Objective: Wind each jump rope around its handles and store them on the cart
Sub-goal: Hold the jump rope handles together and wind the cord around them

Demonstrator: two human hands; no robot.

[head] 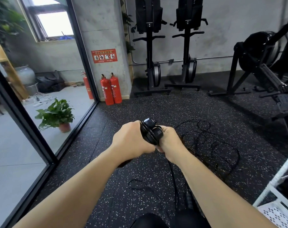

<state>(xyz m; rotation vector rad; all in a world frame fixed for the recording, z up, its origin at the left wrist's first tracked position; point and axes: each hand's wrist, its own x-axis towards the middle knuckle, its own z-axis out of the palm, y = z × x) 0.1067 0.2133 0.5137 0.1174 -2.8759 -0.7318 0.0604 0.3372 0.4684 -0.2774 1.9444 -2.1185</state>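
The black jump rope handles (151,131) are held together at chest height over the speckled rubber floor (140,104), with several turns of cord already lying round them. The left hand (131,139) grips the bundle from the left side. The right hand (169,139) is closed on its right end, and I cannot tell whether those fingers also pinch the cord. A free length of cord (173,178) drops from under the right hand toward the person's legs.

The main risk is the unwound remainder. Loose tangled coils (220,146) lie on the floor just right of the hands, and a small loop (138,184) lies near the feet. Whether these belong to this rope or another is unclear. If the coils cross each other, pulling them in could draw a knot tight, or drag a second rope along. The cord by the legs could snag on a foot. The turns look loose, so easing either grip may let them spring off the handles.

The white cart (276,215) stands at the lower right, near enough that an untucked tail may catch on its frame
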